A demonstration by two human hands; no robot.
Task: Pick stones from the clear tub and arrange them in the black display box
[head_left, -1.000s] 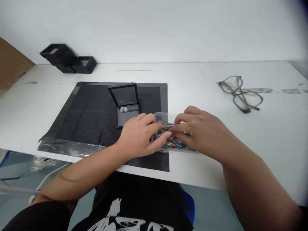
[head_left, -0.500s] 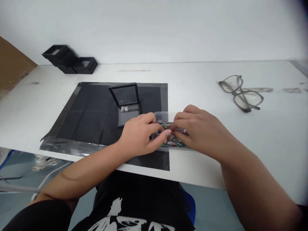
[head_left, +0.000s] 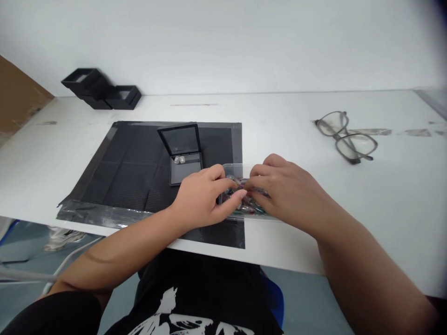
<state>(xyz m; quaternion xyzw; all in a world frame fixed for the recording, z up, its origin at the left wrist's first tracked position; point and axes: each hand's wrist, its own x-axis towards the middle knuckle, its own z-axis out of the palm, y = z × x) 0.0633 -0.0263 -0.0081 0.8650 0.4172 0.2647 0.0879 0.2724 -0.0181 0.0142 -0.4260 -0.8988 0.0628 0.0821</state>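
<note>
A small clear plastic container [head_left: 232, 166] lies at the right edge of the black mat [head_left: 132, 172], filled with several small colourful pieces [head_left: 247, 208]. My left hand [head_left: 200, 197] wraps its fingers and thumb around the container's left end. My right hand [head_left: 288, 190] reaches in from the right, fingers bent down among the pieces. The fingertips of both hands meet over the container. Whether a piece is pinched there is hidden. Just behind my left hand stands an open black case [head_left: 185, 168] with two white dice [head_left: 179, 159] inside.
Grey-framed glasses [head_left: 345, 137] lie on the white table [head_left: 296, 121] at the right. Small black boxes [head_left: 101, 90] are stacked at the far left by the wall. A brown cardboard edge [head_left: 17, 100] shows at the left. The table's front edge runs just below my hands.
My right hand's fingers have drawn a little left and inward over the container, closer to my left fingertips. The left hand has stayed in place.
</note>
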